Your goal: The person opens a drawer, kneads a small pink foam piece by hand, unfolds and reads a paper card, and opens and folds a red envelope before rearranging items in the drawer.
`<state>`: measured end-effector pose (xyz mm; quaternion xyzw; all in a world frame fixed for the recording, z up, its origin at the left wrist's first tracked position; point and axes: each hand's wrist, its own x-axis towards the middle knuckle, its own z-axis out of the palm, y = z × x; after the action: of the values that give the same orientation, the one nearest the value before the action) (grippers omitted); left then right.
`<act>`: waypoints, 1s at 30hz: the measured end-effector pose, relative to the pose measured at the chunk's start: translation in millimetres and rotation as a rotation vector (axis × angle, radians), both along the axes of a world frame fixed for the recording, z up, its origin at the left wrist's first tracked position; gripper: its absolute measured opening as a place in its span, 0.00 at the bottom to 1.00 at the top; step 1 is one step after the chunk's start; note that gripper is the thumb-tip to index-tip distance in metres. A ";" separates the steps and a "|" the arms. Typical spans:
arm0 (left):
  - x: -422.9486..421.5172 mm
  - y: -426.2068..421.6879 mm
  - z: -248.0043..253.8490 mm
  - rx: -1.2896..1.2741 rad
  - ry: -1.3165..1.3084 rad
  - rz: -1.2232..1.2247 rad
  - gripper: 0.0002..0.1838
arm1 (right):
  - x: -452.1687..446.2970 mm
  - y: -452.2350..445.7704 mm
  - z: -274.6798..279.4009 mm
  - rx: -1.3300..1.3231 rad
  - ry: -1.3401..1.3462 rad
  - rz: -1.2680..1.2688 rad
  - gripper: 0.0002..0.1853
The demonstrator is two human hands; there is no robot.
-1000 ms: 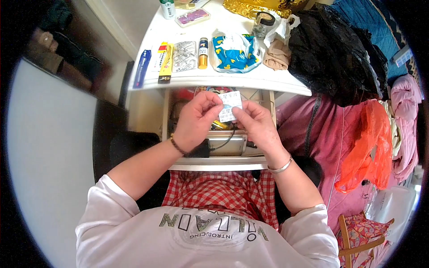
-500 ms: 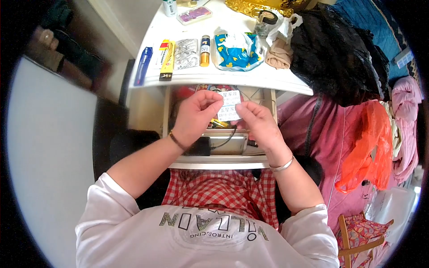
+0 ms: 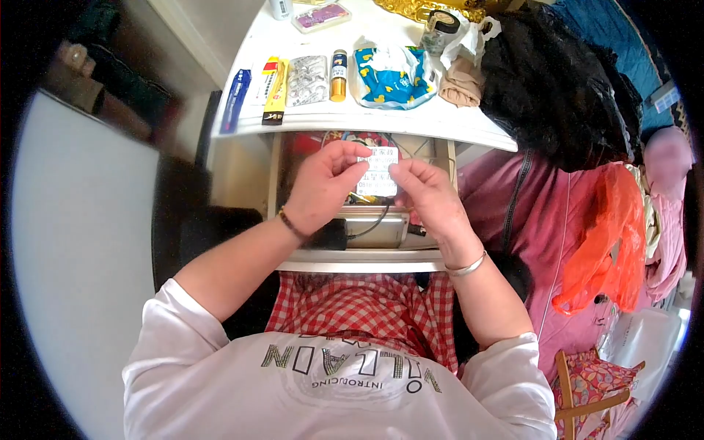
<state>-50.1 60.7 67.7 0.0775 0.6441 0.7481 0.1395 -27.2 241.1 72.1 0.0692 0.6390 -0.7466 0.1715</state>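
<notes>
Between both hands, above an open drawer (image 3: 352, 262), is a small white printed label sheet (image 3: 377, 183) with two blocks of dark text. My left hand (image 3: 323, 183) pinches its left edge between thumb and fingers. On the opposite edge, my right hand (image 3: 433, 196) grips it the same way, thumb on top. Beneath the hands the drawer holds a pale rectangular device (image 3: 375, 229), a black cable (image 3: 372, 226) and other small items, partly covered by the hands and the sheet.
On the white tabletop (image 3: 293, 121) lie a blue narrow box (image 3: 235, 100), a yellow box (image 3: 276, 92), a gold-capped bottle (image 3: 338, 75), a blue patterned pack (image 3: 392, 77) and a lidded jar (image 3: 441, 31). Black plastic (image 3: 557, 88) and an orange bag (image 3: 605, 235) lie at right.
The view has shifted slightly, and the tabletop items sit a little higher. Both hands still hold the label sheet, which looks flatter and more squarely turned to me.
</notes>
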 end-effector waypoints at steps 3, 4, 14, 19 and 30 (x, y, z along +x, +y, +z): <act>0.1 -0.7 2.0 -0.016 0.015 -0.019 0.09 | -0.2 -0.6 -0.5 -0.018 0.008 -0.007 0.10; 0.0 -0.8 2.0 -0.018 0.015 -0.017 0.09 | -0.4 -0.7 -0.6 -0.027 0.010 -0.011 0.10; -1.1 0.6 4.1 0.061 0.048 0.026 0.13 | -2.0 1.6 -4.6 -0.127 -0.002 -0.027 0.10; -4.0 -2.4 4.6 0.050 -0.035 0.034 0.13 | -2.2 0.6 -3.7 -0.078 0.001 -0.078 0.09; -4.7 -3.6 5.0 0.022 -0.081 0.041 0.14 | -1.9 0.2 -0.9 -0.060 0.011 -0.075 0.10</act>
<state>-54.7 57.1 72.7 0.0353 0.6310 0.7605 0.1494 -29.1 241.3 71.2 0.0839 0.6142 -0.7718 0.1419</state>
